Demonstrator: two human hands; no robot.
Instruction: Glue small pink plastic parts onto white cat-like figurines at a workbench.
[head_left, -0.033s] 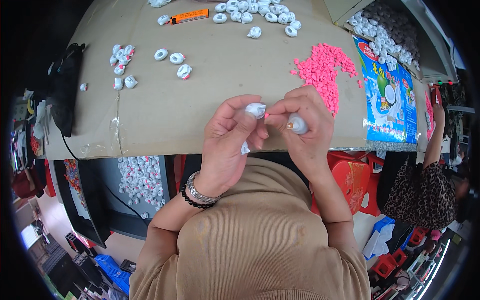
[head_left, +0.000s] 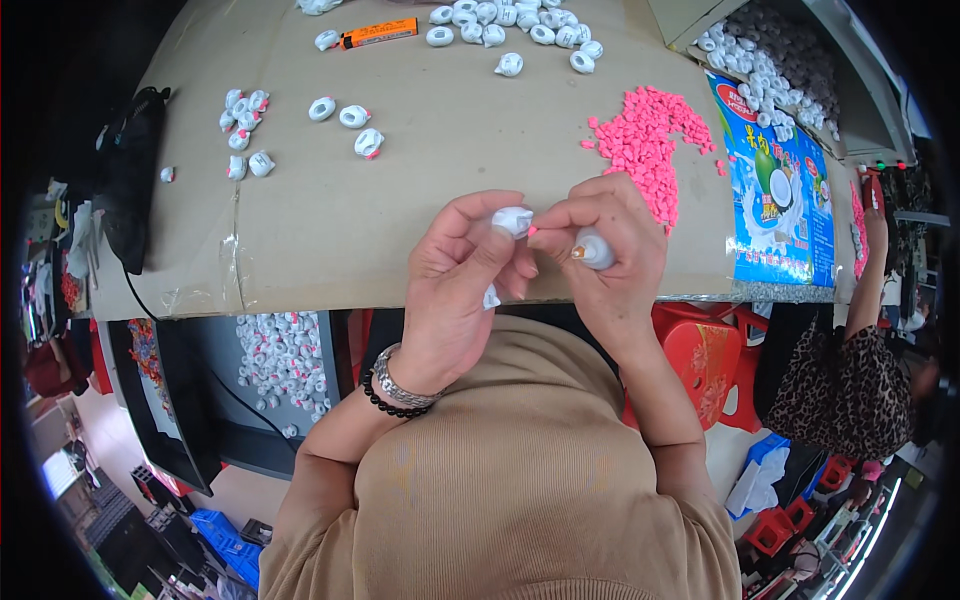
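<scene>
L hand pinches small white plastic piece at near table edge. R hand closed on glue bottle, thumb/forefinger w/ pink bit at the piece. Piece looks light, rigid, prob. slippery; hold by sides.

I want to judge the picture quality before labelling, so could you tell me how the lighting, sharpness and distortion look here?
Head view: even, soft light, no harsh glare; the left hand, right hand and pink pellets are sharp; fisheye bends the cardboard table edge and the rim is black.
</scene>
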